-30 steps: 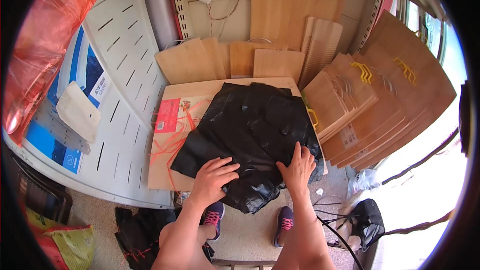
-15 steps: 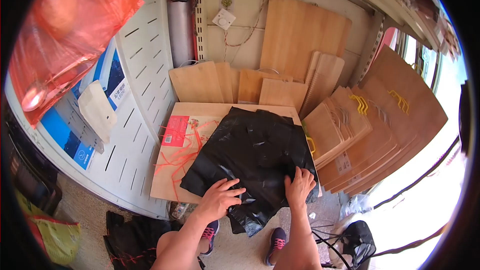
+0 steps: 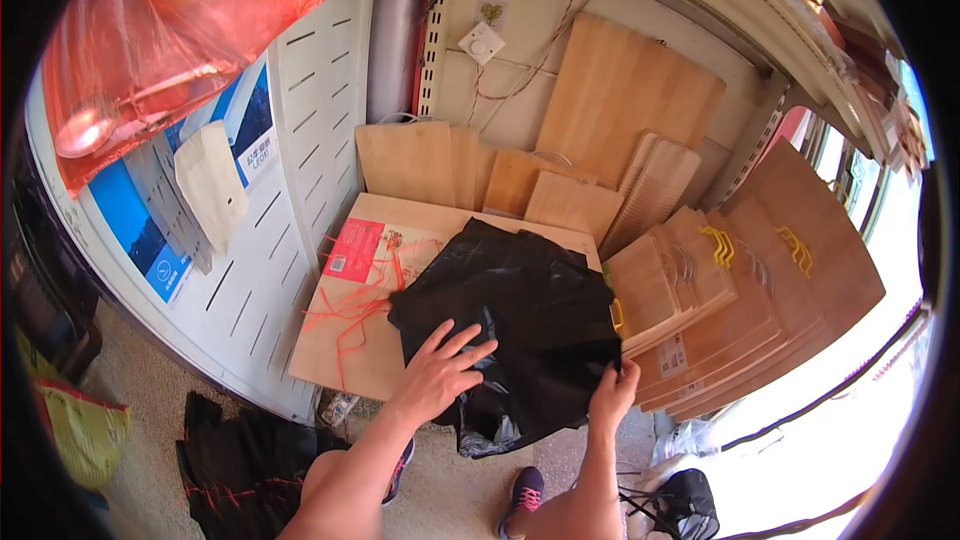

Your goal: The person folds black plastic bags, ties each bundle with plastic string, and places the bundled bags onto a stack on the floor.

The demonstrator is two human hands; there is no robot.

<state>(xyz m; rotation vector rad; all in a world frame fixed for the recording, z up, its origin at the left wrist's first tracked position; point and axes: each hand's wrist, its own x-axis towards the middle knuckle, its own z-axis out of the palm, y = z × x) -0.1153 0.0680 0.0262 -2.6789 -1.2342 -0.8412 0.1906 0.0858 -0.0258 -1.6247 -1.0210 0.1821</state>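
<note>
A black plastic bag (image 3: 525, 290) lies spread over a pale wooden board (image 3: 365, 345), its front part hanging past the board's near edge. My left hand (image 3: 440, 372) rests on the bag's front left part with fingers spread apart. At the bag's right edge, my right hand (image 3: 612, 395) is closed on the plastic between thumb and fingers. Strands of red plastic string (image 3: 345, 315) lie on the board left of the bag, close to a pink label (image 3: 353, 249).
Cutting boards (image 3: 630, 70) lean against the back wall, and more with yellow handles (image 3: 718, 247) stand at the right. A white slotted panel (image 3: 300, 120) rises on the left, below a red bag (image 3: 180, 50). Folded black plastic (image 3: 250, 470) lies on the floor.
My right hand has gone from lying on the bag to gripping its right edge. The bag's left side has drawn in to the right. The head view has shifted slightly.
</note>
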